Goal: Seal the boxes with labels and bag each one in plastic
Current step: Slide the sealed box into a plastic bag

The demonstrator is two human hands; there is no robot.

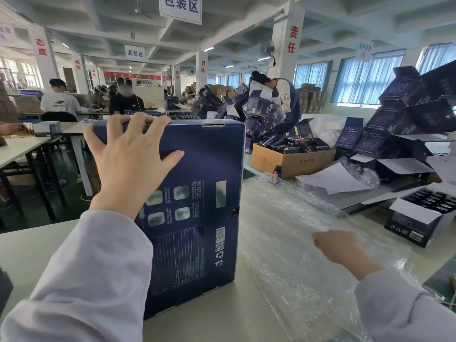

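While the left hand [130, 154] grips the upright dark-blue cardboard box [197, 206], the right hand [338, 245] lies on clear bubble wrap [283, 218], fingers hidden.

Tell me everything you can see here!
big box: 1, dark blue, upright on the table, centre
plastic: clear sheets, on the table right of the big box
carton: 1, brown, behind the plastic, holds dark tubes
small boxes: many, dark blue, heaped at the right
paper: 1 sheet, white, beside the carton
people: several, at far tables
table: 1, pale, under it all
left hand: grips the big box's top edge
right hand: rests on the plastic, fingers hidden
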